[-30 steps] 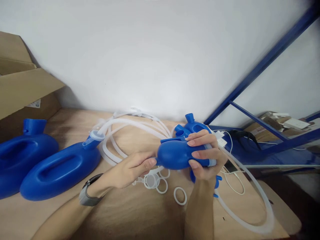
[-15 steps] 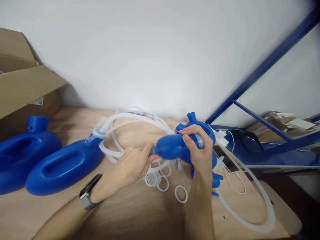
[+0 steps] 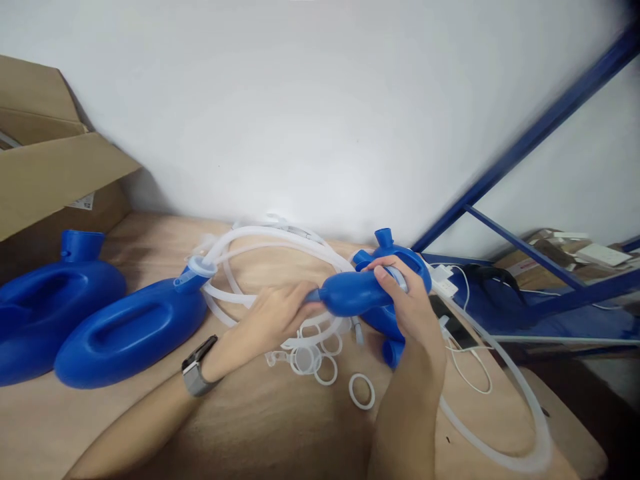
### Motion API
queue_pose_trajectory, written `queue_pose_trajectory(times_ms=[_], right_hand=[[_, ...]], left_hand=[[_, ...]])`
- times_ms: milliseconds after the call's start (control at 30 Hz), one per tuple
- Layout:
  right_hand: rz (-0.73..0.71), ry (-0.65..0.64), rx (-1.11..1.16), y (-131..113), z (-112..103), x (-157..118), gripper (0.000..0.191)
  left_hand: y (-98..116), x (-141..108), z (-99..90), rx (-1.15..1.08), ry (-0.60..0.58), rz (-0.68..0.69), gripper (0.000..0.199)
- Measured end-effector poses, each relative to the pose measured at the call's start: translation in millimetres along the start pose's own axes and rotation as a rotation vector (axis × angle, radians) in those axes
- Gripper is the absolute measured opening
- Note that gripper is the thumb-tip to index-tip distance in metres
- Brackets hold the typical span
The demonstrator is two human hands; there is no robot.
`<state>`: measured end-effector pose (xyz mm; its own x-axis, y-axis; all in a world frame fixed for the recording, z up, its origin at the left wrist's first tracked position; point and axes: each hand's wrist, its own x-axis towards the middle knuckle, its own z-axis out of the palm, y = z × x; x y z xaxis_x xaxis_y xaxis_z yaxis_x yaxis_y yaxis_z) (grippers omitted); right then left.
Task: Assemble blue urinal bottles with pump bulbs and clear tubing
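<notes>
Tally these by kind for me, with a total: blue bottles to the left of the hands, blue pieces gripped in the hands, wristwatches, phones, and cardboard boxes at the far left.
Blue bottles: 2
Held blue piece: 1
Wristwatch: 1
Phone: 1
Cardboard box: 1
Total: 6

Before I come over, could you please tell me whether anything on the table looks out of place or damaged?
No damage stands out. On the right of the table, the phone looks slightly out of place, a gadget lying by the hose.
</notes>
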<state>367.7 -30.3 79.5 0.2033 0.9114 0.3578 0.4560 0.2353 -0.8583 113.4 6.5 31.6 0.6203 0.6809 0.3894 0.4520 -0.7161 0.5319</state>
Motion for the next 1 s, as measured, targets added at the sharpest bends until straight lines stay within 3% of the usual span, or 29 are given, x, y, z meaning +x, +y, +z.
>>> queue_pose_trajectory(times_ms=[67, 200, 300, 433, 633, 800, 1000], right_hand=[[-0.072, -0.012, 0.076, 6.7, -4.6, 1.7, 0.024], [-0.243, 0.001, 0.242, 13.6, -0.8, 0.9, 0.029], [-0.415, -0.015, 0.305, 16.1, 10.2, 2.2, 0.020], [-0.592, 0.054, 0.401, 20.7, 21.1, 8.5, 0.010], [-0.739, 0.112, 0.374, 20.7, 23.4, 10.0, 0.010], [-0.625, 0.058, 0.349, 10.4, 21.6, -0.6, 0.008], [-0.653, 0.153, 0.193, 0.8, 17.1, -6.3, 0.010]], left_hand=[[-2.0, 1.8, -11.4, -0.296, -0.230, -0.099, 0.049], [-11.5, 4.2, -20.8, -0.896, -0.882, -0.251, 0.061], [-14.6, 3.4, -13.1, -1.267, -1.088, -0.275, 0.059], [-5.7, -1.6, -7.6, -1.500, -0.966, -0.437, 0.056], [13.6, -7.2, -18.7, -1.431, -0.815, -0.574, 0.065], [35.2, -15.2, -32.3, -1.051, -0.743, -0.423, 0.055], [48.7, -16.5, -41.0, -0.623, -0.514, -0.333, 0.039]])
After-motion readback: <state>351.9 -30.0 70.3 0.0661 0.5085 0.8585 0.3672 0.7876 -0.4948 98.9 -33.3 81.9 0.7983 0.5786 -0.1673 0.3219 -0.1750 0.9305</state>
